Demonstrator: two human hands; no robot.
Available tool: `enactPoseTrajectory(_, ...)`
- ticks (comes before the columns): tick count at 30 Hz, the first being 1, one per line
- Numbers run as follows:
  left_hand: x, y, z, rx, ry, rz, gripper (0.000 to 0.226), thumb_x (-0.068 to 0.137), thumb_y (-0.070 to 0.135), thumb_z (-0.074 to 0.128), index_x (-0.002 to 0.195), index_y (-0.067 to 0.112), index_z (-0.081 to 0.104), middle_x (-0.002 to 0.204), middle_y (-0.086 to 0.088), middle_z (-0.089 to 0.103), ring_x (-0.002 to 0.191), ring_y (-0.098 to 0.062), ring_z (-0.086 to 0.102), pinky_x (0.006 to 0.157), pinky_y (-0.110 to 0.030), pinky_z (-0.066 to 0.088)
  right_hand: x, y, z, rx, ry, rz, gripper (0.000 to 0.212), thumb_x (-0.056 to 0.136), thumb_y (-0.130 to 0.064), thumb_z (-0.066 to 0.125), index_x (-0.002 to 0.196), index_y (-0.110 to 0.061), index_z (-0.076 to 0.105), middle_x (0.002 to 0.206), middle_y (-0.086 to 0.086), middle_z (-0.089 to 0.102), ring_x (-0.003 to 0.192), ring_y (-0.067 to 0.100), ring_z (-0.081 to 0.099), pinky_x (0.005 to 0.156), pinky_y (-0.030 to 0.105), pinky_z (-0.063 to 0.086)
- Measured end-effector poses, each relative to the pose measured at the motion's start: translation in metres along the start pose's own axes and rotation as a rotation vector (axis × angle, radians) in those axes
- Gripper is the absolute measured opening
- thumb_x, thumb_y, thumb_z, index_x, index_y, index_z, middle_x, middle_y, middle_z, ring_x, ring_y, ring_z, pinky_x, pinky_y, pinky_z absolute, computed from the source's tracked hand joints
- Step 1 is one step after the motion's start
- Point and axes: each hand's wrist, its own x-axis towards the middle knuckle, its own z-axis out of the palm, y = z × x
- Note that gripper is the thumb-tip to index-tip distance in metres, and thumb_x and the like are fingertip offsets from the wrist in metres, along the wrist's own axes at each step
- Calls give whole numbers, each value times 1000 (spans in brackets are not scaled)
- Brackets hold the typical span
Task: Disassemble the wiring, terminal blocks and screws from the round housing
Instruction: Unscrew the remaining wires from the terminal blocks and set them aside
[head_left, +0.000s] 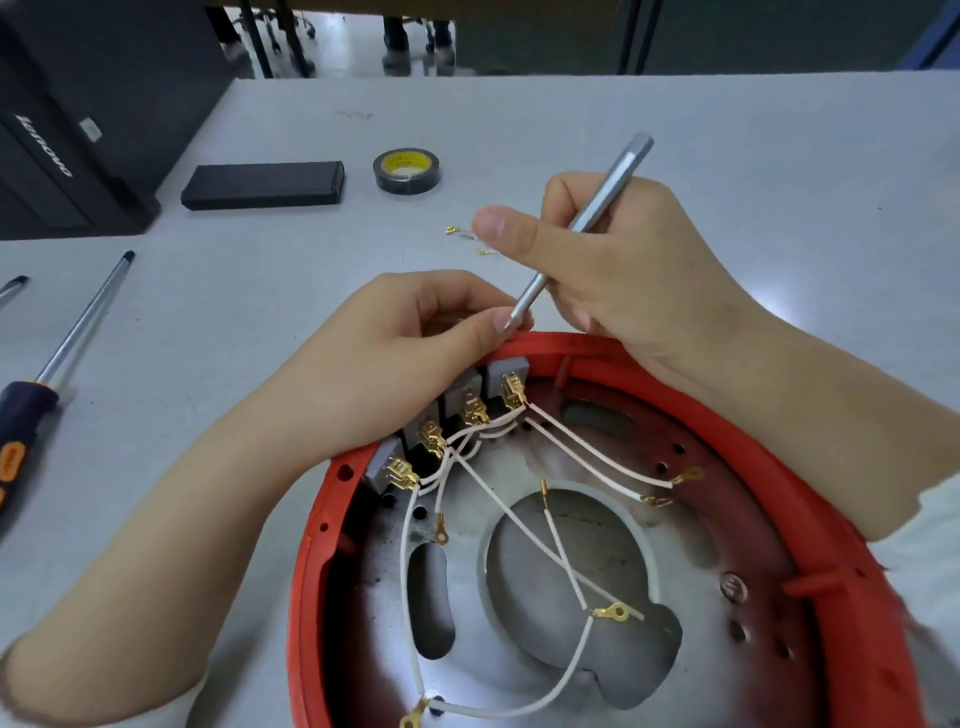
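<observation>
A round red housing (306, 597) lies on the table in front of me. Several grey terminal blocks (506, 371) with brass connectors line its far-left inner rim. White wires (582, 452) with brass ring lugs run from them across the metal base. My right hand (613, 260) grips a slim silver screwdriver (587, 218) like a pen, tip angled down at the rim behind the blocks. My left hand (395, 358) curls over the rim and pinches near the tool tip; what its fingers hold is hidden.
A blue-and-orange screwdriver (78, 332) lies at the left, with another tool tip (13, 286) beyond it. A black tape roll (407, 170), a flat black box (263, 184) and small brass parts (465, 236) sit farther back. A black computer tower (67, 130) stands far left.
</observation>
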Motion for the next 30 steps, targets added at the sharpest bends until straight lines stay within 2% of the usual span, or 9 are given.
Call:
enactPoseTrajectory(2,-1,2,-3,12,-24,-45,18,93,29,57,99,24,72,90,12,75,88,-3,70,87,-22,51,-2,-5,-5,93,-16,39,43,86,-24,70,58,-15,39,36,-4,35,31,9,28,36,15,24)
enactPoseTrajectory(6,-7,6,-3,27,-136,-78,22,96,19,54,114,21,67,105,6,73,99,-6,67,94,-23,49,-13,-20,-19,-72,-177,7,24,88,-29,66,77,-13,53,46,-3,52,32,13,40,36,14,30)
enactPoseTrajectory(9,-14,7,4,21,-88,-92,28,99,16,48,121,22,63,116,5,69,112,-15,62,104,-36,43,-30,-29,-25,-205,-283,19,25,90,-38,59,90,-14,65,57,4,66,34,19,51,38,14,35)
enactPoseTrajectory(12,-22,10,17,-19,-7,-110,28,101,14,46,119,22,65,114,3,70,112,-26,61,103,-45,43,-49,-33,-27,-435,-301,49,28,90,-45,57,81,-22,69,57,-3,66,35,14,52,42,24,42)
enactPoseTrajectory(16,-30,13,39,-13,133,-125,32,101,14,44,126,20,61,122,5,65,118,-9,57,107,-33,40,-59,-31,-25,-1047,-249,-9,25,85,-57,53,80,-36,66,68,-16,65,66,4,57,55,27,36)
enactPoseTrajectory(23,-40,5,38,-12,298,-169,31,101,20,43,125,30,59,116,17,62,102,3,56,75,2,36,-56,-31,-10,-1111,-268,-64,22,83,-55,55,83,-37,67,62,-16,50,59,-1,42,51,23,28)
enactPoseTrajectory(25,-40,1,31,-75,275,-191,27,99,18,45,112,32,63,101,19,67,85,7,60,69,-4,42,-57,-30,-2,-1101,-252,-92,24,81,-58,55,79,-36,65,61,-17,46,58,-1,41,51,23,26)
enactPoseTrajectory(27,-35,-1,24,-187,223,-243,26,95,13,47,101,28,67,86,9,71,72,-5,63,64,-17,48,-57,-25,3,-1114,-239,-114,23,82,-56,56,77,-35,63,62,-18,43,60,5,40,51,22,25)
enactPoseTrajectory(30,-27,-4,21,-312,151,-233,25,94,9,47,104,20,67,98,-13,71,88,-23,66,84,-38,53,-52,-24,8,-1049,-235,-61,26,77,-53,53,76,-30,65,66,-16,48,69,12,48,62,30,45)
